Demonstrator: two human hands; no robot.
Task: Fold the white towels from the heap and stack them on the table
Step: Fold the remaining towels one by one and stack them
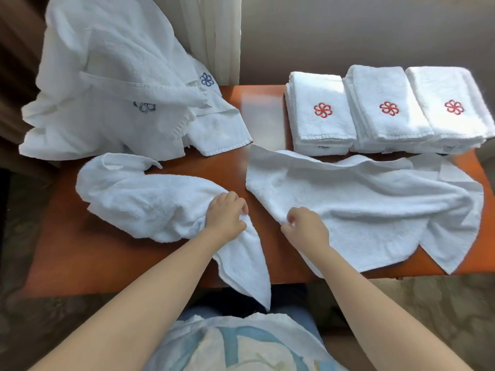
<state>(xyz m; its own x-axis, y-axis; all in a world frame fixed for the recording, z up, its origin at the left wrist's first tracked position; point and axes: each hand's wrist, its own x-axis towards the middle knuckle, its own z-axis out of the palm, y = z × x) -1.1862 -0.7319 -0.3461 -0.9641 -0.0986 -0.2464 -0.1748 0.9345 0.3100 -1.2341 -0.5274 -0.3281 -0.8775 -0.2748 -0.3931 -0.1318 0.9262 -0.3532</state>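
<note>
Three piles of folded white terry towels, each topped with a red flower emblem, sit side by side along the far right of the counter: the left stack (320,113), the middle stack (388,108) and the right stack (452,105), close enough to touch one another. The glossy orange-brown wooden counter (80,250) also carries, at its far left corner, a tall heap of unfolded white towels (107,89) with blue emblems showing on two of them; the heap spills past the counter's left edge. Nearer the person lie two loose pieces with bare wood showing between them. The crumpled white towel (139,199) curls across the left half, and one end of it droops over the near edge towards the person's lap. The left hand (226,212) rests on that towel where it starts to hang, fingers curled down and clamped on a fold of the cloth. The spread white towel (361,207) lies rumpled across the right half just in front of the three stacks, its right corner reaching the counter's edge. The right hand (305,226) is at this towel's near left border, fingers bent together with the thumb, pinching the cloth. Both forearms are bare. A pale pleated curtain (217,28) hangs behind the heap, a patterned carpet (442,303) covers the floor, and a light blue patterned cloth (227,344) lies over the person's lap.
</note>
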